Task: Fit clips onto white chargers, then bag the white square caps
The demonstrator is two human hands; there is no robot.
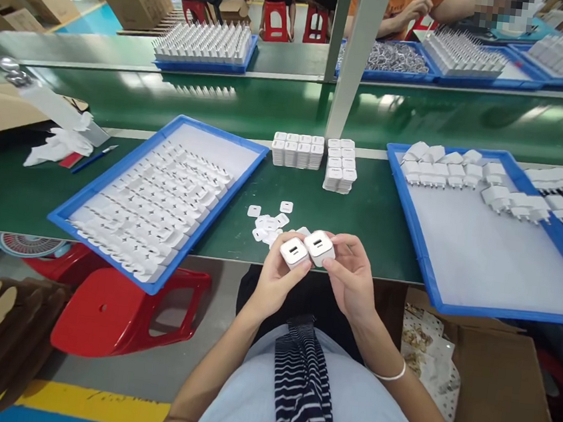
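Observation:
Each of my hands grips a white USB charger with a dark port slot on its top face. My left hand (277, 276) holds the left charger (294, 252), and my right hand (354, 277) holds the right charger (319, 247). The two chargers touch side by side above the table's near edge. Just beyond them lies a loose scatter of flat white square cover plates (267, 222). Farther back stand stacks of white cover plates (298, 151), with a second group of stacks (341, 165) to their right.
A blue-rimmed tray (248, 146) filled with rows of white parts stands at left. At right, another blue tray (412, 241) carries white plug chargers (444, 168). A metal post (361, 55) rises behind the stacks. A red stool (104, 313) sits below left; a co-worker's arm shows across the bench.

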